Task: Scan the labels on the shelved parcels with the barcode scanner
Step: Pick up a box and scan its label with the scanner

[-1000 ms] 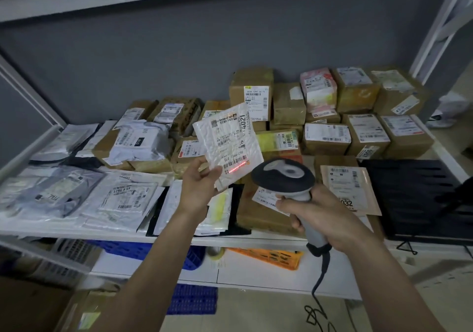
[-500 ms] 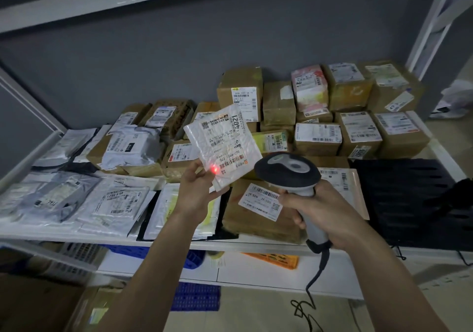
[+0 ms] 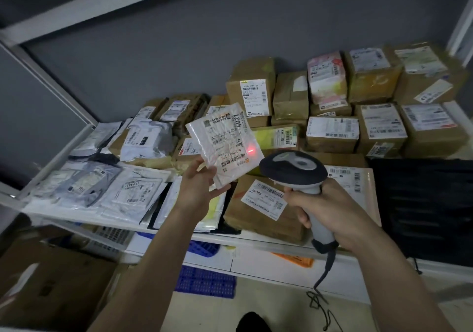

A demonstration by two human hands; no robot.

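My left hand [image 3: 198,187] holds a flat white plastic mailer [image 3: 225,143] up above the shelf, gripped by its lower left corner, label facing me. My right hand [image 3: 323,207] grips the handle of the grey barcode scanner [image 3: 294,169], whose dark head points at the mailer from the lower right. A red scanner spot [image 3: 251,150] glows on the label's right side, just above the barcode. Brown cardboard parcels [image 3: 332,133] with white labels are stacked at the back right of the white shelf [image 3: 256,242]. Flat poly bags [image 3: 133,191] lie at the left.
A flat brown parcel [image 3: 263,203] with a label lies under the scanner. A black slotted tray [image 3: 422,203] sits on the shelf's right end. Below the shelf are blue crates [image 3: 204,280] and a cardboard box [image 3: 51,288]. The scanner's cable [image 3: 322,293] hangs to the floor.
The view has tilted and shifted left. The red light moved from a line on the barcode, to the mailer's lower left corner, to the label's right side. The mailer stays in my left hand.
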